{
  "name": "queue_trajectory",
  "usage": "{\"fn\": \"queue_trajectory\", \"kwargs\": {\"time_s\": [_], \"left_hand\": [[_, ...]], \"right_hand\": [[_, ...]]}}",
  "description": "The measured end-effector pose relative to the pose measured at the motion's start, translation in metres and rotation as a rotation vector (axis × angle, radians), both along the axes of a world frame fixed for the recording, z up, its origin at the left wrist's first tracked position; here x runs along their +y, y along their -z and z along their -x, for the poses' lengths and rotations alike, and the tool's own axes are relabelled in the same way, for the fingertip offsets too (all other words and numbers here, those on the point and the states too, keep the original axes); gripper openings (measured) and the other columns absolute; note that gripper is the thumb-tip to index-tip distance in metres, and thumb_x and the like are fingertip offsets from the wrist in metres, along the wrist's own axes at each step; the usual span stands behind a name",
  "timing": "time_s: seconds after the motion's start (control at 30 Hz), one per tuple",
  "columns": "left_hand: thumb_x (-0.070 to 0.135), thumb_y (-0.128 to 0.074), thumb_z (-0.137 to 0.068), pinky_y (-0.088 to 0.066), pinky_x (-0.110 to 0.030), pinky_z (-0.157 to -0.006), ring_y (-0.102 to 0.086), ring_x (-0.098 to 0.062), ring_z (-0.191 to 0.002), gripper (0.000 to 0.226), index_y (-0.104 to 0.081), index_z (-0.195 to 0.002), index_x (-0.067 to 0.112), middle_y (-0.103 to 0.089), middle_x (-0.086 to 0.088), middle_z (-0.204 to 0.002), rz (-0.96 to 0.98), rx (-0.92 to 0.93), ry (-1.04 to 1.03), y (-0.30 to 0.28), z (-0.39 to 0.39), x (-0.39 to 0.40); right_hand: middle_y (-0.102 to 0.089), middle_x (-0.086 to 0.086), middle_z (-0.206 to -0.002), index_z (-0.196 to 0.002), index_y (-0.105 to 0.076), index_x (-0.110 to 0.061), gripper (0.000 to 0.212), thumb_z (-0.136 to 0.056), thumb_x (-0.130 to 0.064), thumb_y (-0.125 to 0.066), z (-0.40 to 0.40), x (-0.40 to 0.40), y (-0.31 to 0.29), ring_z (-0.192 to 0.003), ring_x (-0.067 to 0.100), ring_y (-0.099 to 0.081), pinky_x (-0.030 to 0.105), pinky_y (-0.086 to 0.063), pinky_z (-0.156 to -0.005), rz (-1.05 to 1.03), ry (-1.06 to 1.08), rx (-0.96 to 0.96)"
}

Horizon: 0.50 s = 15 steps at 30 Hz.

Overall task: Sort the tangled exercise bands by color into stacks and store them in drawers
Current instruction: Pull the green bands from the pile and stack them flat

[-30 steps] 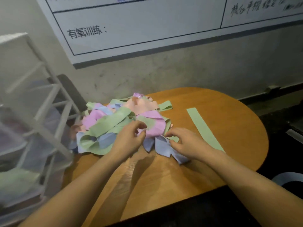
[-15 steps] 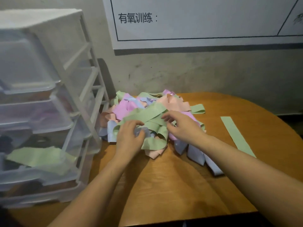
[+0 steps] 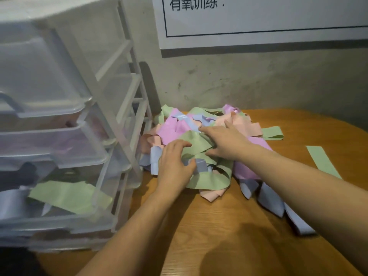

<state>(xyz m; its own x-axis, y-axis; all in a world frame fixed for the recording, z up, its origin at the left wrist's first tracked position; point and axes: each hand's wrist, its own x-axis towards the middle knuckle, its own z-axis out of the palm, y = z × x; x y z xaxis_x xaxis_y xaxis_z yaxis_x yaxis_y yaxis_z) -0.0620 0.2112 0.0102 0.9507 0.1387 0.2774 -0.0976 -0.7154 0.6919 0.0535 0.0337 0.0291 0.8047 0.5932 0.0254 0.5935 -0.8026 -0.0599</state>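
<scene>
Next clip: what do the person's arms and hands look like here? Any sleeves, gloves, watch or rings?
Both forearms are bare up to the frame's bottom edge, with no sleeve in view. The left hand and right hand wear no gloves. No watch, bracelet or ring shows on either wrist or on the fingers that are visible.

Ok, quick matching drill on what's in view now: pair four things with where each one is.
Things:
1. flat green band
2. drawer unit
3. left hand
4. wall chart

Places:
A. on the wall behind the table
B. on the near left part of the pile
C. alone on the table, right of the pile
D. left of the pile

Pairs: 1-C, 2-D, 3-B, 4-A
</scene>
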Motion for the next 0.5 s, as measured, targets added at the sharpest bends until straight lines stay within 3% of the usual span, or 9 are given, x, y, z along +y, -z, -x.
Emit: {"fn": "queue_trajectory", "kwargs": {"time_s": [0.1,0.2,0.37,0.5], "left_hand": [[0.024,-0.073,-0.087,-0.047,-0.031,-0.102,-0.048,-0.008,-0.118,0.043,-0.057,-0.127,0.027,-0.055,0.009,-0.13,-0.056,0.011,0.021,-0.001,0.001,0.001],[0.027,-0.073,-0.086,-0.046,-0.033,-0.106,-0.048,-0.009,-0.125,0.049,-0.054,-0.132,0.03,-0.053,0.011,-0.136,-0.107,0.022,0.058,-0.002,0.0,-0.001],[0.034,-0.074,-0.088,-0.043,-0.04,-0.112,-0.046,-0.011,-0.13,0.056,-0.049,-0.138,0.032,-0.053,0.01,-0.14,-0.168,0.007,0.092,-0.005,0.004,-0.015],[0.044,-0.074,-0.087,-0.041,-0.044,-0.112,-0.047,-0.012,-0.131,0.064,-0.042,-0.142,0.037,-0.053,0.012,-0.14,-0.146,-0.017,0.126,-0.008,0.007,-0.033]], "right_hand": [[-0.065,-0.01,-0.125,-0.127,-0.057,-0.033,0.042,-0.088,-0.045,-0.065,0.005,-0.009,0.005,-0.119,0.016,-0.055,0.05,-0.022,-0.116,-0.034,-0.007,-0.065],[-0.065,-0.011,-0.119,-0.119,-0.061,-0.033,0.031,-0.089,-0.041,-0.066,0.015,-0.019,0.002,-0.114,0.014,-0.055,0.044,-0.029,-0.113,-0.175,0.067,-0.025],[-0.066,-0.011,-0.113,-0.12,-0.058,-0.031,0.034,-0.088,-0.036,-0.07,0.044,-0.034,-0.012,-0.107,0.016,-0.056,0.035,-0.041,-0.1,-0.448,0.111,0.043],[-0.063,-0.016,-0.113,-0.117,-0.061,-0.03,0.034,-0.087,-0.017,-0.071,0.07,-0.047,-0.034,-0.106,0.0,-0.058,0.014,-0.045,-0.09,-0.679,0.056,0.221]]}}
